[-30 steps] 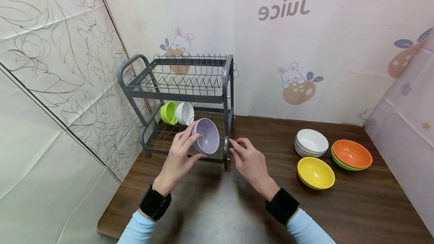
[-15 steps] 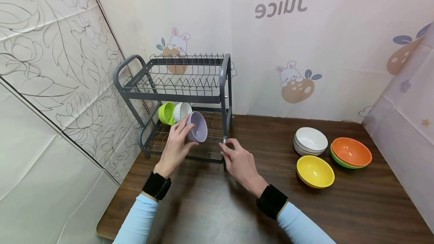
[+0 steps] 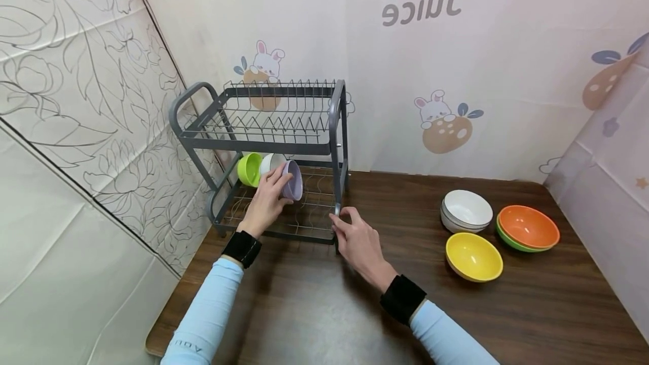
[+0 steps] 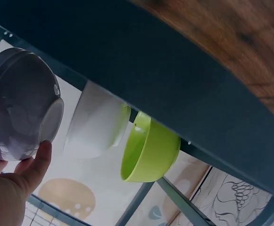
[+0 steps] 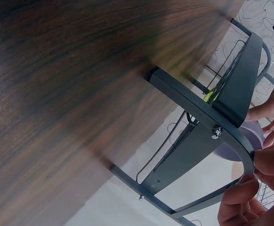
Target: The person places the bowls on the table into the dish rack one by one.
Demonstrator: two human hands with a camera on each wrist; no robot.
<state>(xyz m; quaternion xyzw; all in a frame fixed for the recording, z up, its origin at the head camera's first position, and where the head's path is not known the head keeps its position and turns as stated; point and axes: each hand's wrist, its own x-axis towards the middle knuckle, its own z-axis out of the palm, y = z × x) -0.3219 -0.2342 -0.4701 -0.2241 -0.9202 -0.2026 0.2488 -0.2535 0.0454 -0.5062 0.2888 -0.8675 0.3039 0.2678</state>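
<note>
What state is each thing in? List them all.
Purple bowl, held, tipped sideways
Rack, standing upright
Left hand, gripping the purple bowl
Right hand, pinching the rack
Lone white bowl, tipped sideways
Lime bowl, tipped sideways
Stacked white bowls, upright
Yellow bowl, upright
Orange bowl, nested upright in green bowl

The left forearm (image 3: 205, 308), in a light-blue fabric sleeve with small dark lettering, reaches from the near edge toward the far side, slanting right. A wide black fabric wristband (image 3: 242, 249) circles its wrist. Beyond it, the bare left hand (image 3: 267, 199) is stretched out with its back showing, the thumb set apart from the fingers and the digits bent in a grip.

The right forearm (image 3: 451, 334), sleeved in the same light blue, slants from the near right toward the far left, with a matching black cuff (image 3: 403, 299) at its wrist. The bare right hand (image 3: 359, 244) lies nearer than the left one, its digits bent and pinching.
</note>
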